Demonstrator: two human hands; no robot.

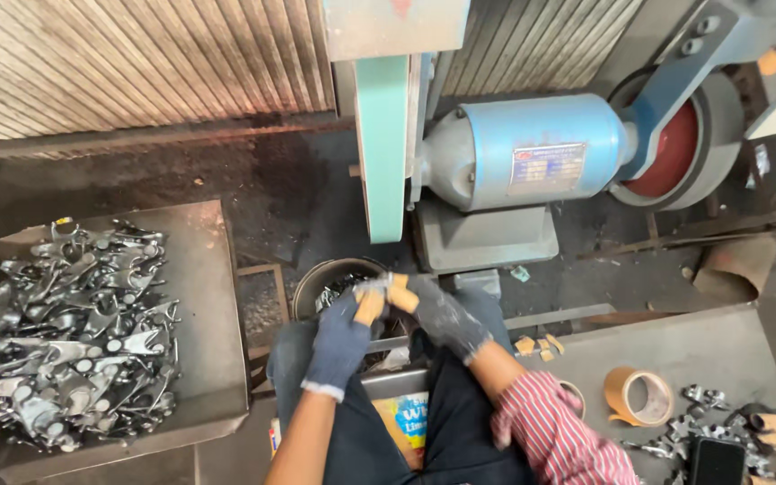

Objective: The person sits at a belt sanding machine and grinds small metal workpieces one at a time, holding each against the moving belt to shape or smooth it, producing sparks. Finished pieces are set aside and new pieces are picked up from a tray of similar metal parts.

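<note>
**Metal part pinched between your gloved hands, over the bucket**

Metal part [377, 286], small and grey, sits at your fingertips just above the dark round bucket [316, 283]. Your left hand [345, 337] and right hand [437, 310], both in dark gloves with tan fingertips, close on it from either side. Ahead stands the green sanding belt [381, 148] beside its blue motor [532, 148]. Left of you, a tray [204, 314] holds a heap of metal parts [74, 332]. A tape roll [639, 395] lies on the tabletop [720, 350] to your right.
</note>
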